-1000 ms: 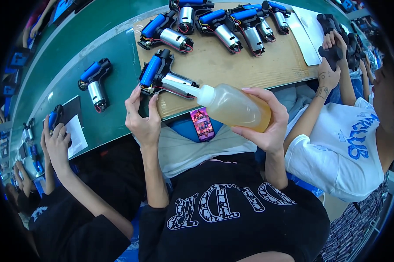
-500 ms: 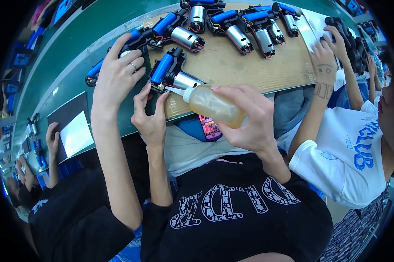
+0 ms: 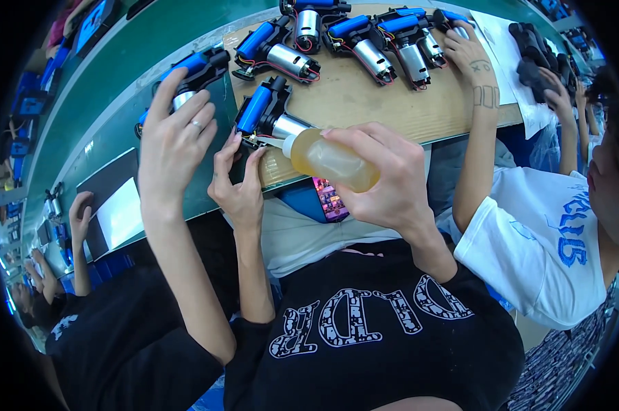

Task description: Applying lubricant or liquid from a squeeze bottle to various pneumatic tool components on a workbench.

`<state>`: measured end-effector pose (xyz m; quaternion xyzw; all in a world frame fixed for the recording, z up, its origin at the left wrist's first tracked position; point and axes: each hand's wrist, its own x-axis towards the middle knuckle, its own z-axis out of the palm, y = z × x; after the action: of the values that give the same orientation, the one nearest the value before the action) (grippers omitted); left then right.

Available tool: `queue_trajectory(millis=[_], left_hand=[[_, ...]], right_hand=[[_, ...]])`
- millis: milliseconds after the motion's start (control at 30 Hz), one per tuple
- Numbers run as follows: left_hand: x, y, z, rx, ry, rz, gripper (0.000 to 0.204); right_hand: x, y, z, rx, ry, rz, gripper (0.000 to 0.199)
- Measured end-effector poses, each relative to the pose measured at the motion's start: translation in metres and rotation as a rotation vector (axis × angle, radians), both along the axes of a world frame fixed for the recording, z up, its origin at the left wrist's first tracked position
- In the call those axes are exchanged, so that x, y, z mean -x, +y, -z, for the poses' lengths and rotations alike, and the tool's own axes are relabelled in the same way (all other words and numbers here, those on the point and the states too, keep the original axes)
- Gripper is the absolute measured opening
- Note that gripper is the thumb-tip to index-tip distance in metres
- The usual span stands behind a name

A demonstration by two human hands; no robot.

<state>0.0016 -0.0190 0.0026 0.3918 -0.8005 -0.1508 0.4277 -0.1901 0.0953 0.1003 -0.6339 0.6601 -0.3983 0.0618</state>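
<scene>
Fingers of the right hand [image 3: 385, 181] clench the oil bottle [image 3: 330, 161] — lying level, nozzle pointing left.

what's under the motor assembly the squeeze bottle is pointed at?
The blue-and-black motor assembly rests on a brown cardboard sheet laid over the green table. The left hand covers its near edge.

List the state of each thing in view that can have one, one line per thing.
Squeeze bottle: tipped sideways, partly full of yellow liquid, nozzle at the motor unit.
Motor unit: housing open, lying on the board, steadied.
Right hand: gripping the squeeze bottle.
Left hand: fingers on the motor unit.
Row of motor units: open, wires exposed, lying flat.
Phone: screen lit.
</scene>
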Motion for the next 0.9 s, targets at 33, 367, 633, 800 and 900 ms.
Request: queue_trajectory(millis=[33,367,633,800,900], left_hand=[[0.001,0.012,0.010,-0.164,0.259,-0.100,0.031],[0.006,0.013,0.004,-0.234,0.278,-0.107,0.029],[0.005,0.013,0.003,-0.246,0.284,-0.109,0.033],[0.005,0.012,-0.005,-0.267,0.269,-0.098,0.047],[0.003,0.009,-0.009,-0.243,0.185,-0.097,0.052]], right_hand=[[0.001,0.000,0.001,-0.005,-0.011,-0.002,0.053],[0.006,0.012,0.020,0.059,-0.124,0.017,0.052],[-0.003,0.006,0.007,0.016,-0.029,0.044,0.052],[-0.005,0.001,-0.006,0.013,0.011,0.041,0.051],[-0.004,-0.001,-0.006,0.060,0.004,0.086,0.048]])
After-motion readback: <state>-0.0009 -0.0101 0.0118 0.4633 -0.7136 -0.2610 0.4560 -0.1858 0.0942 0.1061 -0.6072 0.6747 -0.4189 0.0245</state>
